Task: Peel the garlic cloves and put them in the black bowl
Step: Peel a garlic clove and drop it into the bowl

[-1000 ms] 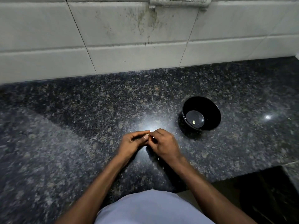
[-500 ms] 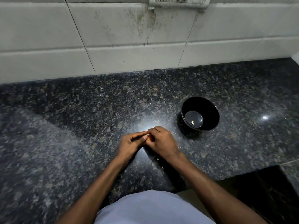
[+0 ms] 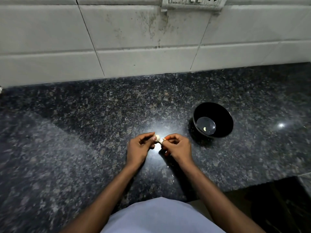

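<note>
I see my left hand (image 3: 138, 147) and right hand (image 3: 177, 147) each pinching an end of the garlic clove (image 3: 158, 138) just above the granite counter (image 3: 75, 140). The black bowl (image 3: 223, 113) sits near my right hand, one pale piece (image 3: 204, 128) inside. Glare blurs the clove's skin.

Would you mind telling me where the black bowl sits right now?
In the head view the black bowl sits on the granite counter, right of centre, just beyond and right of the right hand.
</note>
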